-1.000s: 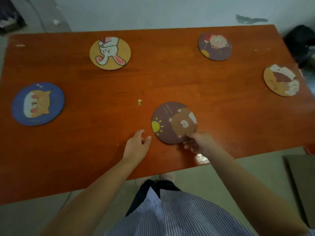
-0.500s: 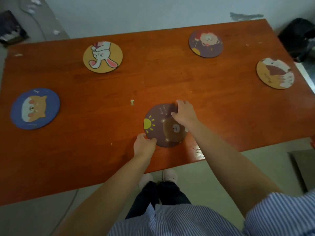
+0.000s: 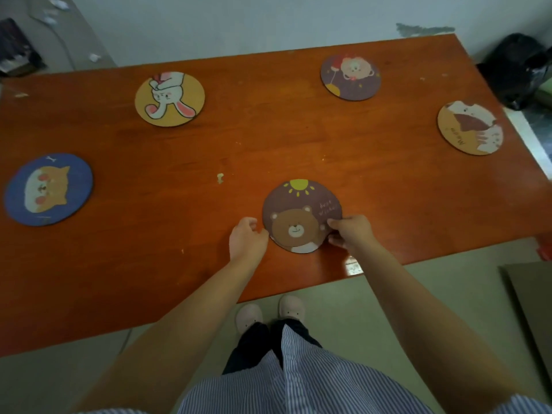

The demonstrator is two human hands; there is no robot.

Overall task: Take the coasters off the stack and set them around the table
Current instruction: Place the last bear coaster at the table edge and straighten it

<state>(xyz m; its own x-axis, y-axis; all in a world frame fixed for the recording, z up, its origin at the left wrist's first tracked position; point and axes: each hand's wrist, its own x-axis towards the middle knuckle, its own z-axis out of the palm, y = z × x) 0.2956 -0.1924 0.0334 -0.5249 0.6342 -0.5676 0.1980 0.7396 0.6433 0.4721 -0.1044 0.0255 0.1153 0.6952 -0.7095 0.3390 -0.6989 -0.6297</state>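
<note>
A round brown coaster with a bear and a yellow sun (image 3: 300, 209) lies flat near the front edge of the orange-brown table (image 3: 268, 144), the bear upright toward me. My left hand (image 3: 246, 239) touches its left rim with curled fingertips. My right hand (image 3: 349, 233) pinches its right rim, thumb on top. Four other coasters lie spread out: a blue cat coaster (image 3: 47, 189) at the left, a yellow rabbit coaster (image 3: 169, 98) at the back left, a purple bear coaster (image 3: 350, 76) at the back right, and a tan cat coaster (image 3: 470, 131) at the far right.
A small pale chip (image 3: 220, 177) marks the table's middle. A black bag (image 3: 519, 70) sits on the floor beyond the right end. My shoes (image 3: 268, 312) stand just under the front edge. A dark board (image 3: 531, 294) lies on the floor at the right.
The brown bear coaster has been turned about a quarter turn, so the sun went from its left side to the far side. My right hand moved from its far rim to its right rim.
</note>
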